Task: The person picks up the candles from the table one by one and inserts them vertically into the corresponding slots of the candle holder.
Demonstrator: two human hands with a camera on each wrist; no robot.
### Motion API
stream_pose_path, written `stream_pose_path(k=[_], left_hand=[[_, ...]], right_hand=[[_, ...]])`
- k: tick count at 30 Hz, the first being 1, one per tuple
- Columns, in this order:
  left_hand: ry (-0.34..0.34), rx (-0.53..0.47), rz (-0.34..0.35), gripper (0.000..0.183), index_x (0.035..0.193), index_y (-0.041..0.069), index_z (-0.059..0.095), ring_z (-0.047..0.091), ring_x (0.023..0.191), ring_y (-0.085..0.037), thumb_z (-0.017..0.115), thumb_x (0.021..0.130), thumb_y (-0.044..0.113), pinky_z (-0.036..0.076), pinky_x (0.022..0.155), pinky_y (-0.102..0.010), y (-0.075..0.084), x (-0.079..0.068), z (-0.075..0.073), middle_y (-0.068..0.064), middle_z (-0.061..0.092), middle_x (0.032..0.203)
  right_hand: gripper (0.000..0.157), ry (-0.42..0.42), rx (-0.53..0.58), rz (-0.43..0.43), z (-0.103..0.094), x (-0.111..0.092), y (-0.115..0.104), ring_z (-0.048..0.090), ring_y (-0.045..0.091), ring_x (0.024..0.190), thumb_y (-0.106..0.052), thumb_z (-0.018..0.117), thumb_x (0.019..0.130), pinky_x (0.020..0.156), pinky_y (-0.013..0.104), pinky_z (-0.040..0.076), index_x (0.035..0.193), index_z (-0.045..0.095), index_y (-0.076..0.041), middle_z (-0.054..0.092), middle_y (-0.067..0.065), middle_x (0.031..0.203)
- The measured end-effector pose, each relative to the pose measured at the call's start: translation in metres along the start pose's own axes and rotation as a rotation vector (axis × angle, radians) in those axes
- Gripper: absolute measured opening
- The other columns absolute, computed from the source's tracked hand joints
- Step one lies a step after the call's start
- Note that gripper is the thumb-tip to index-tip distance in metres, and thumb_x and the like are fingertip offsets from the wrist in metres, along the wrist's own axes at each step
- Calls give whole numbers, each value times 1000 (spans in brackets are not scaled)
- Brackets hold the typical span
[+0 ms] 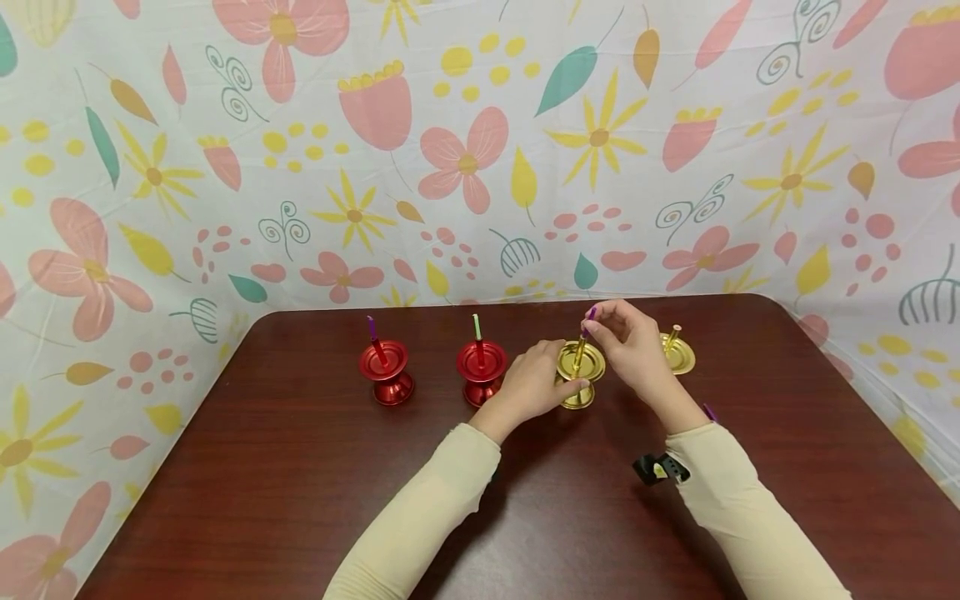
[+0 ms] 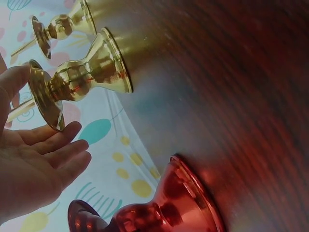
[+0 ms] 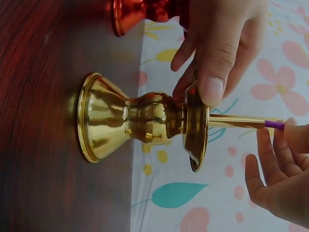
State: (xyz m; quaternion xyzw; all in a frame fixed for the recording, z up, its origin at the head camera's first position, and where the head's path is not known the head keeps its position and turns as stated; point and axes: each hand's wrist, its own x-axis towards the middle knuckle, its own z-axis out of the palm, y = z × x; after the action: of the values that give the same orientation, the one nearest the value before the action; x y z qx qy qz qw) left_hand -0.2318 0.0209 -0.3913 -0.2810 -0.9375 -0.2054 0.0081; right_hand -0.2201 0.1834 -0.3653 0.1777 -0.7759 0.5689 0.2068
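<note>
A gold candle holder [image 3: 154, 118] stands upright on the table, with a slim gold tube [image 3: 236, 121] rising from its dish. My left hand [image 1: 534, 379] holds this dish by the rim, thumb on one edge and fingers at the dish's side. With thumb and fingertips my right hand [image 1: 630, 346] pinches a thin purple candle [image 3: 274, 124]. The candle's lower end is at the mouth of the gold tube, in line with it. In the head view the fingers hide part of the candle.
To the left stand two red candle holders, one with a purple candle [image 1: 372, 327], the other with a pale green candle [image 1: 477, 327]. A second gold holder [image 1: 681, 358] is behind my right hand. Near the right sleeve lies a purple piece [image 1: 709, 412]. A patterned cloth [image 1: 465, 242] hangs behind the table.
</note>
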Motion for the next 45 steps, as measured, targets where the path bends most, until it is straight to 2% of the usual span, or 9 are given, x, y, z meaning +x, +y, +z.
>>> stream_pose_path(k=[7,13,20,31,34,38,43,45], left_hand=[[7,-5,3,68,139,3,46,54,118,-20,65,89,46,46,97,-37,-1,0,1,-10,55,131],[16,-5,6,68,138,3,47,54,117,-20,65,89,46,46,97,-37,-2,1,1,-10,56,130],[13,4,7,68,138,3,47,54,117,-21,65,89,46,46,96,-37,-1,-1,1,-11,56,130],[14,-5,8,66,137,5,49,55,114,-19,66,88,47,47,95,-36,-1,0,0,-8,57,126],[12,-3,8,66,136,6,49,55,113,-18,66,88,47,47,95,-36,-2,0,0,-7,58,125],[-6,34,-7,69,140,4,46,53,119,-19,64,89,48,44,99,-37,1,2,0,-9,56,130],[-44,105,-31,77,145,0,37,44,131,-23,59,91,50,39,105,-38,6,3,-2,-14,47,141],[-19,122,-27,81,146,0,35,44,131,-25,59,90,53,40,105,-39,8,1,-4,-14,46,142]], right_hand=[[10,4,-131,-37,1,0,2,57,2,84,4,62,89,73,10,44,98,60,7,61,15,92],[8,10,-196,-65,1,0,3,60,12,80,9,62,88,69,11,44,95,60,9,64,19,88],[7,-3,-255,-66,0,-1,2,61,22,84,-1,65,89,72,13,44,95,61,1,65,11,89],[8,20,-251,-62,1,-4,4,59,19,85,-3,65,90,72,13,43,97,62,0,64,11,89],[11,7,-290,-49,-1,-5,2,60,20,84,-6,64,92,72,13,43,100,61,1,66,12,91],[17,2,-376,-58,-10,-11,-3,59,19,82,-10,62,94,68,15,43,108,61,0,67,12,92],[18,68,-420,-125,-36,-26,-14,56,0,78,-7,65,91,64,12,42,109,65,-2,65,5,86],[17,111,-435,-154,-52,-34,-17,55,-7,77,-6,66,90,65,8,42,107,67,-3,66,0,86]])
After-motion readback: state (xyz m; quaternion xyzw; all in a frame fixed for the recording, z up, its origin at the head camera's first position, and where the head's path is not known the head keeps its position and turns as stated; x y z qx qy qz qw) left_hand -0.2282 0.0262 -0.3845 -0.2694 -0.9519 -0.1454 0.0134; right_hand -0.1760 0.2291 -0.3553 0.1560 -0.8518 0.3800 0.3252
